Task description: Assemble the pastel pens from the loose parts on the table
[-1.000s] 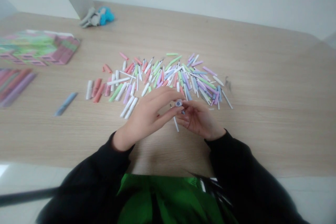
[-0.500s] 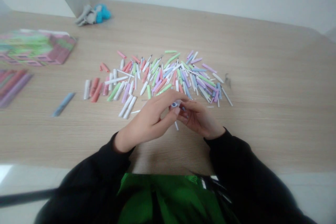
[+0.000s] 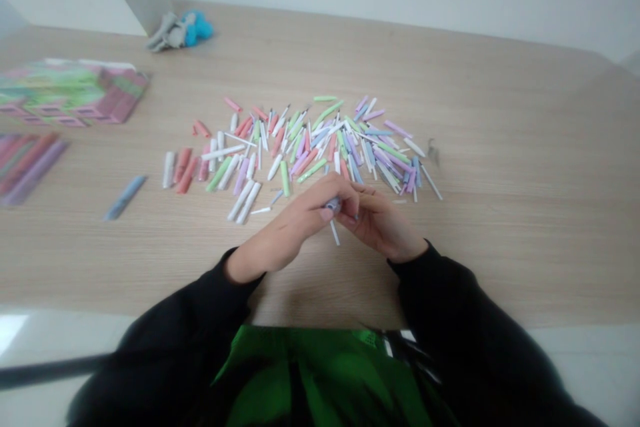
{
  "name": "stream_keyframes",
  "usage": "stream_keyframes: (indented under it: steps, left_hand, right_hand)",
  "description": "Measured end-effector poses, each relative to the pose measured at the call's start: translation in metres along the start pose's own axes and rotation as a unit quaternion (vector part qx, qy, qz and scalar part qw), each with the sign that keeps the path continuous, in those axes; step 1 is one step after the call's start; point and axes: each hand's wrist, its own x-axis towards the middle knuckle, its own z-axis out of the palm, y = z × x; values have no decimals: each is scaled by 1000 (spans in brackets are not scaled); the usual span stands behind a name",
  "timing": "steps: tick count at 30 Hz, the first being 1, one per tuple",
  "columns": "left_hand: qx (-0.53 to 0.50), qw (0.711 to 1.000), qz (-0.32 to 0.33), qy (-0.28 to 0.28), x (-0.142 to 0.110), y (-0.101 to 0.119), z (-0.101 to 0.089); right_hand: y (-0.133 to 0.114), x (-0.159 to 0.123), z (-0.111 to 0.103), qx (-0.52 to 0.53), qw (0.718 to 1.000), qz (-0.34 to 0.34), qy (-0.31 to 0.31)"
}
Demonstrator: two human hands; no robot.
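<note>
The left hand (image 3: 283,233) and right hand (image 3: 383,223) have been drawn closer; a small grey piece (image 3: 333,205) is pinched between their fingers (image 3: 320,199), and many pastel sticks (image 3: 320,140) are left scattered on the table (image 3: 500,213).

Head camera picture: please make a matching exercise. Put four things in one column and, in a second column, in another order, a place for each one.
Things
1. Blue plush toy
2. Pale blue paper strip
3. Pink and green folded paper stack
4. Thin white paper stick

Places
A. Alone on the light wooden table, left of the pastel paper pile
B. Between the left hand and the right hand
C. At the table's far edge
D. At the table's left edge

Pairs: 1-C, 2-A, 3-D, 4-B
</note>
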Motion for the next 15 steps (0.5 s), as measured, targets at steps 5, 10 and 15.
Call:
stream_keyframes:
  steps: [5, 10, 15]
  left_hand:
    - [46, 998, -11, 51, 0, -3, -3]
    - [157, 982, 3, 106, 5, -5, -5]
    - [250, 961, -10, 120, 11, -9, -7]
  right_hand:
    - [-17, -3, -8, -92, 995, -10, 20]
    - [-29, 1, -41, -447, 849, -192, 205]
    - [-5, 15, -62, -731, 645, -196, 103]
